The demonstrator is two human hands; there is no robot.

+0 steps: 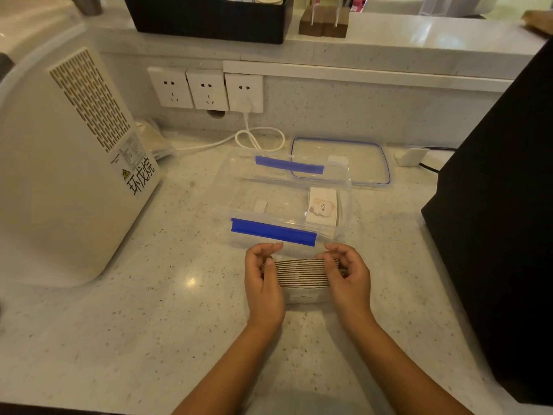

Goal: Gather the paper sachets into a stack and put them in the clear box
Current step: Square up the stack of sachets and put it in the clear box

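Observation:
A stack of paper sachets (302, 274) stands on edge on the counter, squeezed between my two hands. My left hand (263, 280) presses its left end and my right hand (348, 277) presses its right end, fingers curled over the top. Just beyond the stack lies the clear box (239, 187) with blue clips, open at the top. Inside it, at the right end, a few white sachets (321, 206) printed "love" lean against the wall. The stack's lower front face shows a white label.
The box's clear lid (341, 158) with a blue seal lies behind it. A white appliance (65, 163) stands at left, a black box-shaped object (502, 220) at right. A white cable (257, 139) runs from the wall sockets (206, 89).

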